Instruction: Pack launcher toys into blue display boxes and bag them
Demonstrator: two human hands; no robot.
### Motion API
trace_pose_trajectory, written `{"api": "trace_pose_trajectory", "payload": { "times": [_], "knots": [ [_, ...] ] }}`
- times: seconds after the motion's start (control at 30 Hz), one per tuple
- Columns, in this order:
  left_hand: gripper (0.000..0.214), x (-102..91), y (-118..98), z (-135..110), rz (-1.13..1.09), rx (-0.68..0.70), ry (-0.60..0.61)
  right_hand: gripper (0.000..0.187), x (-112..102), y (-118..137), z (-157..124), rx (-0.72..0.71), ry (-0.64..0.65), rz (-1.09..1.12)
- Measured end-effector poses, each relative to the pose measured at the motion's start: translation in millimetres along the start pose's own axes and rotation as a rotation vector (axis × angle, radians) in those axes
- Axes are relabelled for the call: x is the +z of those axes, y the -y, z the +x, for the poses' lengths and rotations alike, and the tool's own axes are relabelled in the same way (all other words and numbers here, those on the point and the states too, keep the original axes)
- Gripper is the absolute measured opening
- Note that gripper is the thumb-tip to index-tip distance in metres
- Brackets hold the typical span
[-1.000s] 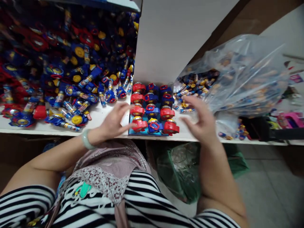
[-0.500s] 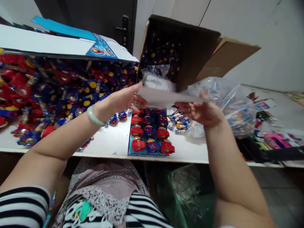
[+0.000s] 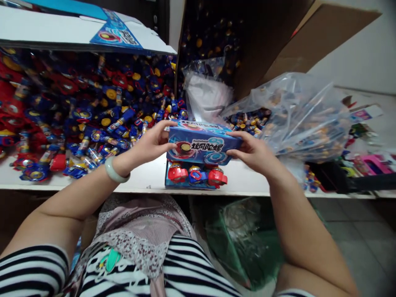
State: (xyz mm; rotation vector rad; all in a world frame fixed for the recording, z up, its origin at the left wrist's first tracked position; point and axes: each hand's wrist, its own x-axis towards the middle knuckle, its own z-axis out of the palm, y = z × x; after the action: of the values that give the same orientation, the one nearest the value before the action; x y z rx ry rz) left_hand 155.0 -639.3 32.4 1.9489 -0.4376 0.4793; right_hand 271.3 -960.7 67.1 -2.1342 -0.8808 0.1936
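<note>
Between my two hands is a blue printed cardboard box lid (image 3: 201, 145), its lettered side facing me. My left hand (image 3: 159, 142) grips its left end, thumb in front and fingers behind. At the right end my right hand (image 3: 252, 150) pinches it the same way. Under the lid, red and blue spinning-top toys (image 3: 198, 175) stand in a shallow blue box (image 3: 188, 185) at the table edge. The lid hides the back rows of these toys.
A heap of red and blue toys (image 3: 93, 119) fills the left, below a white printed carton flap (image 3: 62, 29). Behind stands a brown cardboard box (image 3: 293, 37). A clear plastic bag (image 3: 306, 111) of small parts lies right. A green bin (image 3: 247, 247) sits below the table.
The flat pale piece in my hands has turned and come down over the toys, showing its blue printed side. Both hands have lowered with it. My view has tilted down.
</note>
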Motion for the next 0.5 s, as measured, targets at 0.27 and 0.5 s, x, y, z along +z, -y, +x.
{"api": "trace_pose_trajectory", "payload": {
  "times": [0.27, 0.5],
  "knots": [
    [0.066, 15.2, 21.7, -30.8, 0.293, 0.091, 0.019, 0.07, 20.5, -11.1, -25.5, -0.048, 0.008, -0.381],
    [0.053, 11.7, 33.1, -37.3, 0.622, 0.285, 0.05, 0.065, 21.2, -22.8, -36.4, -0.095, 0.036, -0.54]
  ]
}}
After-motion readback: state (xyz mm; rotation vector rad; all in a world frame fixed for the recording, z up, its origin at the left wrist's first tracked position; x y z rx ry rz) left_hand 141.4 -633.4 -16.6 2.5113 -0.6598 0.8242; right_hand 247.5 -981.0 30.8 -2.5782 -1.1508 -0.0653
